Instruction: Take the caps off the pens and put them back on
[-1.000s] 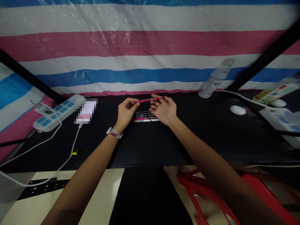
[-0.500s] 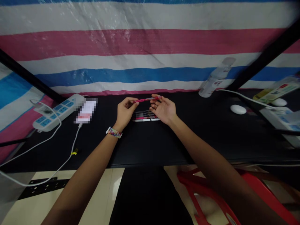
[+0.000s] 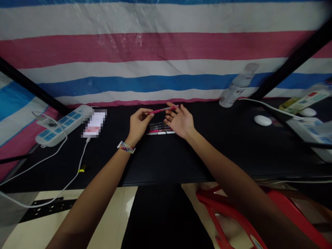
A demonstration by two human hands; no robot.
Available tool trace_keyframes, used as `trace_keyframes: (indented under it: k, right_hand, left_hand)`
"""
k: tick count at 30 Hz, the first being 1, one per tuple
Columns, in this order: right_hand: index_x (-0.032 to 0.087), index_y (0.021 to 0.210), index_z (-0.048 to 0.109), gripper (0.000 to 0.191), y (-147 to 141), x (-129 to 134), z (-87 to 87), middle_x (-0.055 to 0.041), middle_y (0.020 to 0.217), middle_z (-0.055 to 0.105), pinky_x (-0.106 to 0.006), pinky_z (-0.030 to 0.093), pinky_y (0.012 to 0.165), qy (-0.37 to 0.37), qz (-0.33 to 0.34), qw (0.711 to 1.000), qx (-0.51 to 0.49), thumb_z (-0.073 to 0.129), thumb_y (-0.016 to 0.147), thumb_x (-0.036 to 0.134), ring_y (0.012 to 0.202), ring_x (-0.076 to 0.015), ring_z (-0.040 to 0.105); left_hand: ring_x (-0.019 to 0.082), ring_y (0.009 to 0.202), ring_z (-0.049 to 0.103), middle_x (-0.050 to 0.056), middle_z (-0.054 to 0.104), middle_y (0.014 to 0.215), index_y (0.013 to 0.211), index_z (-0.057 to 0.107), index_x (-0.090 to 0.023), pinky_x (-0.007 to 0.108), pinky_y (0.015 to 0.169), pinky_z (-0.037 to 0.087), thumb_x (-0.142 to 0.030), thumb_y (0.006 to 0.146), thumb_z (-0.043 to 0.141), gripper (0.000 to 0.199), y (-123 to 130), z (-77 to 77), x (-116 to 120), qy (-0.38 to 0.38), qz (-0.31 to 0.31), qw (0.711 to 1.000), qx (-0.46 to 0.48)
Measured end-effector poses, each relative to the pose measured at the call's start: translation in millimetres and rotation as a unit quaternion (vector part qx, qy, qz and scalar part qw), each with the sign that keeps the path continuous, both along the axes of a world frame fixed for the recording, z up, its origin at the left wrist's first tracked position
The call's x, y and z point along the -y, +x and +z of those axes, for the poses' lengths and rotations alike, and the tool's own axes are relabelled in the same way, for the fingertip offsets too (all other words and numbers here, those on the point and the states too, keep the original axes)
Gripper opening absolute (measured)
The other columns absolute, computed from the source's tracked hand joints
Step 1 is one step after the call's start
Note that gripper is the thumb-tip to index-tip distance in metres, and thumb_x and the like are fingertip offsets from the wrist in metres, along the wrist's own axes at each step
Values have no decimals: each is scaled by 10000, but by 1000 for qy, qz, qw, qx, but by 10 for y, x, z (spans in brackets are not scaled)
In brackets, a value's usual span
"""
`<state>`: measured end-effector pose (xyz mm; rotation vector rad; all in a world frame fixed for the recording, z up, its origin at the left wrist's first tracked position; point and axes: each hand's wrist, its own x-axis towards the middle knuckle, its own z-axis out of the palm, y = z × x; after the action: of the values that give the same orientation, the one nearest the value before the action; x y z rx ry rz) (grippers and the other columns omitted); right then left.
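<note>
A red and clear pen (image 3: 158, 110) is held up above the table, tilted slightly with its right end higher. My left hand (image 3: 138, 124) pinches its left end between thumb and fingers; a multicoloured woven band circles that wrist. At the other end, my right hand (image 3: 183, 122) has its palm turned up, the thumb by the pen's tip and the fingers loosely curled behind it. Below the raised pen, several pens (image 3: 158, 128) lie side by side on the black table (image 3: 166, 159), one pink and one white among them. The right hand hides their right ends.
To the left sit a power strip (image 3: 64, 126) and a phone (image 3: 95, 123) on a white charging cable. At right are a clear bottle (image 3: 237, 86), a white mouse-like object (image 3: 263, 120) and a bottle of yellow liquid (image 3: 303, 100). A red plastic chair (image 3: 218, 204) stands below.
The right fingers have shifted slightly along the pen, and its right end tilts a little more. The left hand stays nearly still; the pens on the table have not moved.
</note>
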<state>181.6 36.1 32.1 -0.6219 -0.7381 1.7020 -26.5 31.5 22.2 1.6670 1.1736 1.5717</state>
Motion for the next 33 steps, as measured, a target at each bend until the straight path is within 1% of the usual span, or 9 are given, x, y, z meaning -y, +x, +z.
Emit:
trace_keyframes:
  k: [2,6,11,17,22,25,28,31,33]
  right_hand:
    - [278,1175,774,424,3,6,9,-64,926,739,-418,588,822,3,5,1000,9,553,1014,602,844,-244,653]
    - [270,1153,771,334,13,16,23,-64,922,740,-414,591,843,-4,5,1000,3,594,1000,508,862,-243,653]
    - [245,1198,760,452,8,19,35,-88,936,731,-443,609,867,4,10,1000,-9,535,1006,586,900,-263,666]
    - [254,1101,750,304,-7,-1,24,-73,889,700,-453,616,890,18,-8,1000,8,593,996,492,888,-253,661]
    - [226,1106,758,317,17,13,55,-87,902,711,-443,620,908,3,7,1000,-7,580,998,464,906,-249,674]
    - [223,1138,763,396,34,12,63,-93,945,747,-440,634,853,11,17,1000,-3,565,1011,542,873,-240,680]
    - [252,1100,768,362,36,1,35,-63,945,760,-378,629,729,51,-32,997,57,695,961,578,773,-200,658]
    - [279,991,777,205,33,-14,-15,-9,895,732,-314,597,675,112,-132,976,133,848,874,432,705,-151,625]
    - [279,953,790,140,35,-29,-48,-5,887,727,-318,598,701,140,-160,962,171,852,857,361,725,-152,638]
  left_hand:
    - [209,908,731,52,794,962,1011,794,-217,366,884,595,-345,890,845,183,-2,-5,-4,-1,2,1000,4]
    - [213,914,733,51,789,955,1011,792,-215,366,889,595,-357,888,847,195,-12,-8,-13,-2,2,1000,6]
    - [218,942,746,57,800,974,1016,789,-209,369,901,599,-342,888,846,193,-18,-5,-13,-5,5,1000,5]
    - [213,917,745,51,809,966,1002,797,-217,370,892,602,-304,886,851,154,-14,-10,-12,0,0,1000,12]
    - [209,915,738,52,803,958,991,797,-220,364,883,603,-292,879,845,142,-16,-5,-14,3,-1,1000,12]
    - [211,918,740,52,803,966,996,795,-227,367,888,609,-294,884,845,139,-26,-7,-21,1,0,1000,8]
    - [210,917,740,49,796,948,995,796,-232,365,882,615,-290,885,847,134,-40,-19,-36,2,4,1000,9]
    - [209,908,741,48,792,944,996,800,-233,368,879,619,-274,882,848,130,-55,-34,-53,1,11,1000,9]
    - [210,905,743,54,801,956,998,807,-231,372,879,620,-253,878,843,127,-66,-40,-59,2,17,1000,11]
